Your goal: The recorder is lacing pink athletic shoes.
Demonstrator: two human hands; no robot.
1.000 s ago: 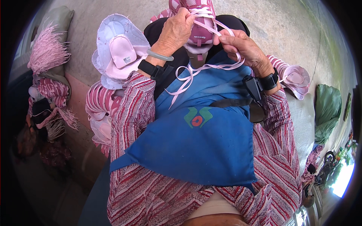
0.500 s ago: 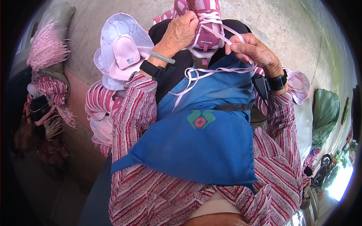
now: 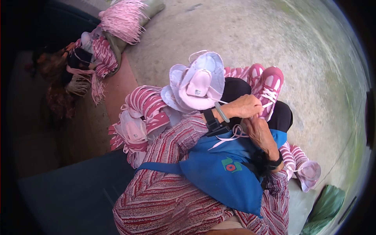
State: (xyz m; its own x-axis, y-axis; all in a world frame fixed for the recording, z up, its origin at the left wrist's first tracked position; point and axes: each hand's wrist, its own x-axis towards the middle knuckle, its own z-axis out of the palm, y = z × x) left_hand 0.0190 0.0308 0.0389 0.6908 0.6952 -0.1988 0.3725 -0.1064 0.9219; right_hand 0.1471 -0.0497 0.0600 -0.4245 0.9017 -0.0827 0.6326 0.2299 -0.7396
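Observation:
A dark pink and light pink shoe upper (image 3: 271, 83) lies over my knees, its white-looking laces crossing the front. At its near end my left hand (image 3: 246, 106) is closed, fingers bent in a pinch at the lacing. My right hand (image 3: 260, 134) is closed just below, its fingertips meeting the left hand's and partly hidden. From beside the right hand, a loose pink shoelace (image 3: 232, 136) trails leftward over my blue apron (image 3: 219, 172). A second pink shoe upper (image 3: 256, 74) sits just behind the first.
Left of my knees stand nested pale uppers with pink tongues (image 3: 199, 83) and a stack of striped pink uppers (image 3: 145, 102). A bundle of pink laces (image 3: 124, 19) rests on a sack farther off. More uppers (image 3: 308, 172) and a green bag (image 3: 327, 205) are to the right.
My view has swung left, so the scene sits farther right. My right hand has come from pulling the lace out at the side to beside my left hand at the upper's near end.

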